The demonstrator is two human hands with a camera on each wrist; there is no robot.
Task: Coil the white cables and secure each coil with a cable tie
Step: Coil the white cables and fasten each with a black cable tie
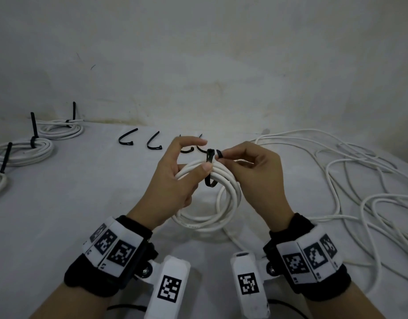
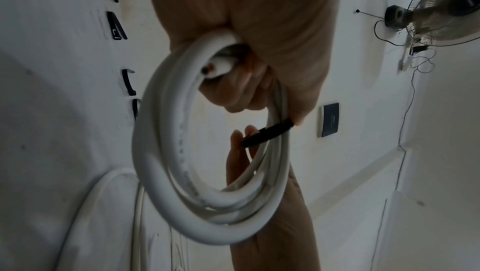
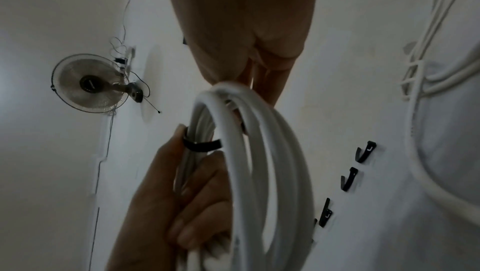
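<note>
White cable coil point(image 1: 211, 194), held above table: left hand point(image 1: 175, 180) grips strands; right hand point(image 1: 256, 173) pinches black cable tie point(image 1: 209, 168) tail. Advice: feed tail through head squarely (bundle kept tight).

The hand-held white cable coil point(image 1: 210, 196) is the landmark: tied white coils point(image 1: 23, 150) far left, bent black cable ties point(image 1: 127, 140) behind, loose white cable point(image 1: 350, 176) right.

Left: tied coils point(image 1: 21, 150) crowd the table point(image 1: 83, 203)
Right: loose cables point(image 1: 359, 180) sprawl
Ahead: spare ties point(image 1: 127, 138) before wall point(image 1: 198, 54)
</note>
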